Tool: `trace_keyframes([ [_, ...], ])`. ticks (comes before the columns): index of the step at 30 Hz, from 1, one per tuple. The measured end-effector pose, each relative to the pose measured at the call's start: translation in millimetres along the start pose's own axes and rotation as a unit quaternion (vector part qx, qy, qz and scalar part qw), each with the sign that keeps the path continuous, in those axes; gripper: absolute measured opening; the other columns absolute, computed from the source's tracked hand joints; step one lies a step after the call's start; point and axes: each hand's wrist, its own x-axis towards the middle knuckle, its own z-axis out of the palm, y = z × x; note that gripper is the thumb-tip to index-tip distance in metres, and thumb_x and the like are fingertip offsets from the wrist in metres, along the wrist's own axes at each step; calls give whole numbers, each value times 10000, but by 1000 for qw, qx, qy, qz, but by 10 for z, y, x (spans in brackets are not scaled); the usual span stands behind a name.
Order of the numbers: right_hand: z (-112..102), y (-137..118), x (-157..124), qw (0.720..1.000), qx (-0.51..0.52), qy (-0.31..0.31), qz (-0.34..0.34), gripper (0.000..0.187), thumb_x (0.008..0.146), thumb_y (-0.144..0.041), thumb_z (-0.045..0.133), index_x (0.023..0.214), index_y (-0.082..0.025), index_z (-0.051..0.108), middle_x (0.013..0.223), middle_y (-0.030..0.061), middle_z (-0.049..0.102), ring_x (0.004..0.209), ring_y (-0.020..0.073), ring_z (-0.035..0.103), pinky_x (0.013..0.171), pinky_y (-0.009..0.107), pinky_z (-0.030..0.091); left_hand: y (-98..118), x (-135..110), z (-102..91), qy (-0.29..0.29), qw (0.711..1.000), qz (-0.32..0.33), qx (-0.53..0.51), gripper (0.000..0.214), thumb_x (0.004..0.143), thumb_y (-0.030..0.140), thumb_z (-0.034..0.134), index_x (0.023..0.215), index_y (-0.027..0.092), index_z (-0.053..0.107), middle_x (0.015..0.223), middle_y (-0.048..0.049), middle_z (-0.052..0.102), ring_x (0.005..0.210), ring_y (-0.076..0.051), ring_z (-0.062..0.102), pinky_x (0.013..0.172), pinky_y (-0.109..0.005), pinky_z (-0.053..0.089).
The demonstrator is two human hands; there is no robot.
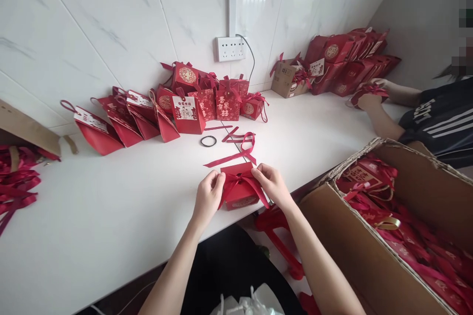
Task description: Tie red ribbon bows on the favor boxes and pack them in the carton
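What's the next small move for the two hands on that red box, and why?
Probably pull the ribbon ends outward to snug the bow. The left hand and right hand each pinch one side of the ribbon bow atop the small red box near the white table's edge; the loops look loose, and the tails still trail off the box.

White counter (111, 216): red gift boxes (188, 108) (by wall), loose ribbons (236, 145), hair tie (208, 141).
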Motion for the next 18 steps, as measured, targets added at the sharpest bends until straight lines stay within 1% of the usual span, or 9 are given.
trace_keyframes([
  [7,90,171,-37,993,115,18,-31,411,827,-538,517,643,-203,366,558,-70,345,497,74,274,479,219,241,-124,-57,175,72,997,27,-23,335,894,422,374,640,220,292,564,53,307,509,-105,300,491,-215,312],
  [9,73,213,-26,991,134,13,-25,432,829,-554,506,630,-207,342,545,-74,332,479,69,273,467,216,260,-136,-54,188,76,996,26,-37,340,893,424,380,638,217,292,561,56,303,507,-100,297,485,-211,307],
  [11,2,232,-31,992,126,4,-30,418,820,-566,518,661,-207,374,578,-64,379,492,76,344,482,220,324,-137,-39,169,60,996,14,-62,354,887,426,400,627,214,286,561,59,292,499,-94,298,475,-205,307],
  [13,-101,223,-47,994,82,-25,-73,409,753,-579,605,843,-203,472,805,3,528,676,130,523,612,268,453,-128,-15,132,35,996,3,-78,358,879,428,427,620,210,311,561,60,306,489,-88,323,468,-199,321],
  [14,-149,211,-58,992,45,-52,-105,521,691,-579,670,1004,-211,476,1012,54,540,865,182,566,735,324,490,-121,-4,114,26,997,3,-78,343,874,427,443,628,207,348,570,58,344,494,-88,360,474,-198,341],
  [15,-185,197,-68,987,0,-85,-136,709,628,-564,729,1167,-226,417,1212,98,467,1063,238,526,863,389,476,-109,4,100,24,997,8,-75,317,870,425,458,652,203,397,593,51,402,513,-91,413,489,-198,370],
  [16,-205,183,-80,979,-48,-113,-161,877,588,-533,769,1286,-241,326,1343,125,361,1205,280,439,959,446,428,-94,8,94,29,997,18,-70,285,868,420,472,691,198,446,637,39,468,551,-99,474,517,-202,405],
  [17,-208,172,-92,972,-89,-132,-173,975,580,-493,788,1354,-250,247,1396,140,292,1275,302,371,1009,485,387,-72,5,94,41,997,34,-64,251,868,409,485,738,195,484,693,22,526,605,-110,530,557,-210,440],
  [18,-194,164,-107,967,-122,-137,-178,1004,600,-448,789,1388,-255,196,1399,147,279,1289,306,357,1023,506,374,-43,-5,103,61,995,60,-58,215,871,386,496,781,192,507,746,6,566,662,-120,569,604,-223,469],
])
